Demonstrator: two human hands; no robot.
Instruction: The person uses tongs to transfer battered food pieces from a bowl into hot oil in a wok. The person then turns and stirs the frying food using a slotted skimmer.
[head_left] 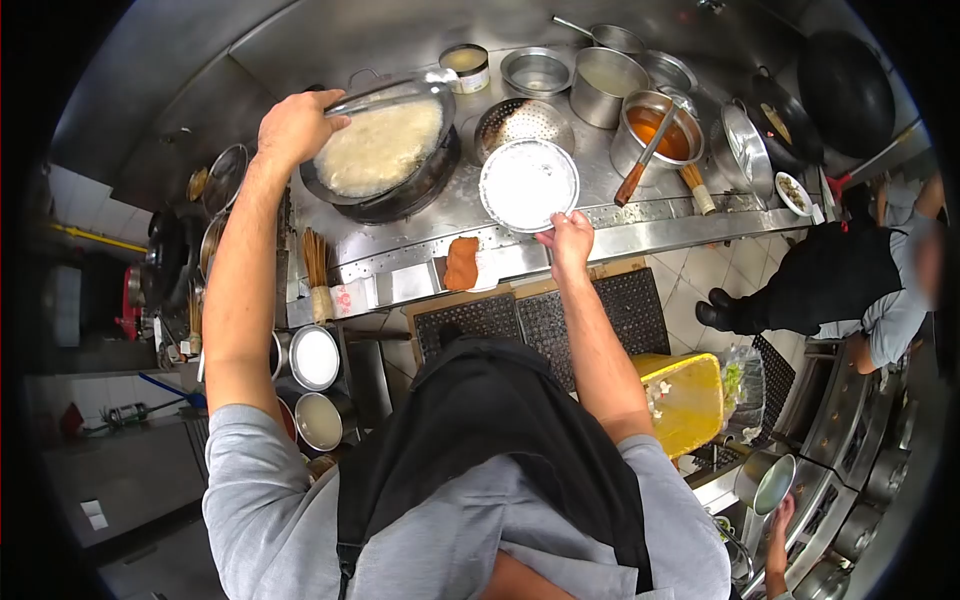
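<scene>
At the far left of the counter, my left hand [296, 130] is closed on the near end of a shiny metal piece [390, 92], seen nearly edge-on, its kind unclear. It is over a dark wok [385, 208] full of pale, foamy, bubbling liquid [380, 150]. My right hand [568, 243] pinches the near rim of a round bowl [530, 186] filled with something white. Behind that bowl is a perforated metal strainer [500, 122]. An orange-brown cloth [462, 264] lies on the counter's front ledge, between my hands.
A pot of orange-brown liquid [648, 130] holds a wooden-handled tool [632, 183]. Metal pots [606, 85] and an open can [466, 68] stand along the back. Bamboo brushes [318, 270] sit at the left ledge. A yellow bin [690, 400] and another person [850, 275] are on the right.
</scene>
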